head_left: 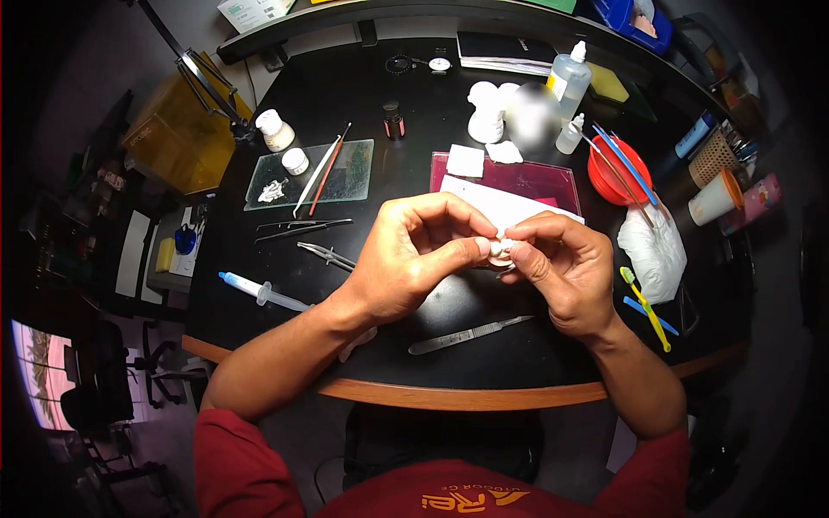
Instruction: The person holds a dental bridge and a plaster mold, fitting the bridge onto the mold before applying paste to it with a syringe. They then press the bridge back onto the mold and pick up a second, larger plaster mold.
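Between both hands, above the middle of the black desk, is a small dental model, white on top and tan below. My left hand pinches it from the left with thumb and index finger. From the other side my right hand grips it between thumb and fingertips, which cover much of it. A scalpel lies on the desk below the hands. Pliers-like metal forceps lie partly behind my left wrist. Under and behind the fingers is a white paper sheet.
A glass slab with brushes and a small jar lies left. Nearby are tweezers and a syringe. To the right are a red bowl, crumpled tissue and a toothbrush. Bottles stand behind.
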`<state>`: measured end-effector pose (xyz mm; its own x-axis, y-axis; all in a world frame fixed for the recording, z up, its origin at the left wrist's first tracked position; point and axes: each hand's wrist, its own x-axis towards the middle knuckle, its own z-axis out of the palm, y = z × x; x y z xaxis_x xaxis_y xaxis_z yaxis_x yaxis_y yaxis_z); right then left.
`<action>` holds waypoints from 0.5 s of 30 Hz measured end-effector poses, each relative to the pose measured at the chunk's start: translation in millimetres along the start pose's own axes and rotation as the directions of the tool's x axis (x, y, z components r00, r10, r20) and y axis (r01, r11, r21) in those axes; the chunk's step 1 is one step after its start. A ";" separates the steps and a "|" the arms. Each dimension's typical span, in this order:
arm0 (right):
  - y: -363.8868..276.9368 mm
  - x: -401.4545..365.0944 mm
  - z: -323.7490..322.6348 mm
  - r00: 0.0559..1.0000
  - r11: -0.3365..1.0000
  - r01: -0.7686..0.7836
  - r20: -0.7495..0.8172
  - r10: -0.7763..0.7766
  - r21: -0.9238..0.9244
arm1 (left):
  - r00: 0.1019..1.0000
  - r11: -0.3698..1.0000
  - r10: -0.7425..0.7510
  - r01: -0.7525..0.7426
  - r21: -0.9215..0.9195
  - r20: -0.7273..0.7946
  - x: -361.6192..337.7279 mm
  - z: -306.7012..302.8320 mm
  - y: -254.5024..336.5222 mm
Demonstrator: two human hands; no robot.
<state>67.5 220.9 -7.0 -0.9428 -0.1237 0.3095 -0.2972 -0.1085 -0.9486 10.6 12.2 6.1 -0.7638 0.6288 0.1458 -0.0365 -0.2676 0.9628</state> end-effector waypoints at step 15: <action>-4.5 -0.4 0.3 0.999 0.998 -0.049 0.005 0.049 0.032 | 1.000 1.000 0.002 -0.002 0.000 0.001 1.0 -1.2 -3.4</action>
<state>69.2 221.2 -2.9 -0.9555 -0.1342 0.2628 -0.2454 -0.1335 -0.9602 9.3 12.9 2.7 -0.7633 0.6289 0.1482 -0.0348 -0.2690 0.9625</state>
